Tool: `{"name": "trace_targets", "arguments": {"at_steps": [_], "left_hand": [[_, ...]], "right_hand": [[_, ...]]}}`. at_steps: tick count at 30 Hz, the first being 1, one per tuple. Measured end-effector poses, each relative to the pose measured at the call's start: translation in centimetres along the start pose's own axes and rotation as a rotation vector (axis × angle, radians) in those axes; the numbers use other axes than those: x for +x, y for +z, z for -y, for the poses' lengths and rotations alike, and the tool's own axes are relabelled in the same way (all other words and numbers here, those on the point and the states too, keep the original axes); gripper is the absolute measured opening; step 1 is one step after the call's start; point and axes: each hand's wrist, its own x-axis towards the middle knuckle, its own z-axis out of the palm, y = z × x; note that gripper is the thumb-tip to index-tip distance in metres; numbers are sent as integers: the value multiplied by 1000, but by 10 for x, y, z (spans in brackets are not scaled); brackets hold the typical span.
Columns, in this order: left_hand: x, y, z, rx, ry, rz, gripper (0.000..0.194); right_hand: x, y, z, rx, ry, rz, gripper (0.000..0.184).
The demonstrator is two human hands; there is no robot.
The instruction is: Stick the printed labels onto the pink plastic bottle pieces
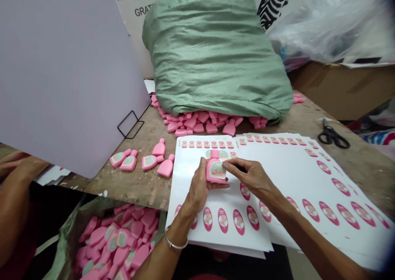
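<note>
Left hand [197, 185] closed on a pink bottle [216, 169], held over a label sheet [220, 226]. Right hand [249, 177]: fingertips [226, 165] touch the bottle's label [217, 170]; pinch or not, cannot tell. More pink bottles [154, 158] lie loose on the bench [132, 189], left of the sheet.

A thin silver bangle [175, 244] circles the left wrist [179, 226].

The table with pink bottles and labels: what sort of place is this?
Probably a small hand-labelling workshop. Pink plastic bottles lie heaped by a large green sack, sheets of oval labels cover the wooden table, and the left hand holds a labelled bottle.
</note>
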Motion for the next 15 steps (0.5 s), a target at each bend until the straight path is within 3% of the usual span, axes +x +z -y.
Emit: {"name": "trace_targets", "arguments": {"at_steps": [15], "left_hand": [[0,-3,2,12,24,5,60]], "right_hand": [[0,3,4,18,-2,-14,38]]}}
